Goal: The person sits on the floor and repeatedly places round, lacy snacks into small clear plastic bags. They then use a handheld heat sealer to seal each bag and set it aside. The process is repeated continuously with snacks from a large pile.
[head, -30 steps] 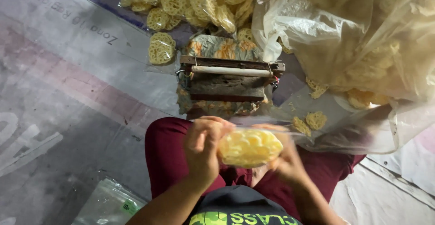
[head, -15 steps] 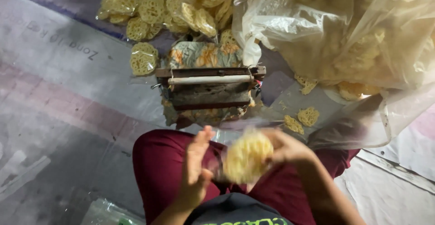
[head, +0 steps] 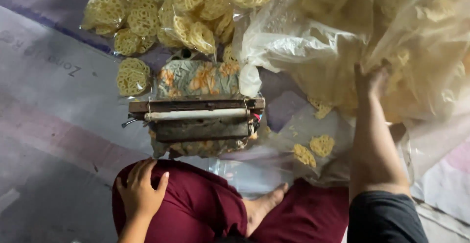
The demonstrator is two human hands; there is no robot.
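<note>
My left hand [head: 140,189] rests flat on my left knee, on the maroon trousers [head: 196,208], fingers apart and holding nothing. My right hand [head: 370,82] reaches up into the big clear plastic bag [head: 313,42] full of yellow lattice crackers; its fingers are hidden behind the plastic, so I cannot tell whether they hold a cracker. In front of my knees stands a small wooden sealing device [head: 196,115] with a pale bar across it, set on a floral cloth pad [head: 196,79].
A heap of bagged yellow crackers [head: 161,13] lies at the back left, with a single pack [head: 132,75] beside the device. Two loose crackers [head: 313,150] lie on plastic sheeting near my right knee. My bare foot [head: 264,206] shows between my legs. A printed mat [head: 54,106] covers the floor.
Both hands were together at my lap holding a cracker pack. Now the pack is gone from them, the left hand has dropped onto my knee, and the right has reached up into the big bag.
</note>
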